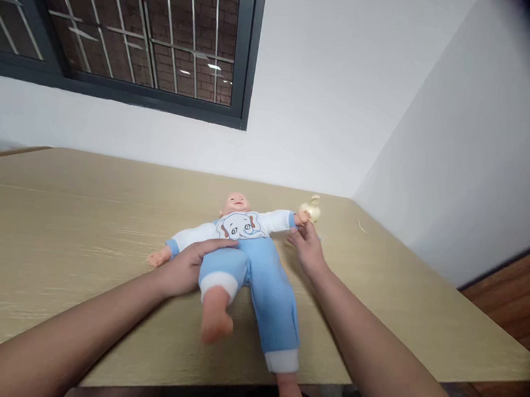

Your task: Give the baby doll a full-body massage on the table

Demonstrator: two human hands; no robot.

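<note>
A baby doll (239,259) in blue trousers and a white top with an elephant picture lies face up on the table. Its head points away from me and its arms are spread. My left hand (190,268) grips its waist and hip, thumb laid across the front and the other fingers hidden beneath. At the doll's outstretched hand (302,217), the bent fingers of my right hand (309,246) hold it near the wrist. Just behind that small hand sits a pale cream, rounded thing with a short stalk (311,209), like a garlic bulb; it is partly covered.
The light wooden table (90,213) reaches to a white wall (315,94). A thin pale strand (362,226) lies at the right. One doll foot (291,395) hangs past the front edge. A barred window (158,39) is at the upper left.
</note>
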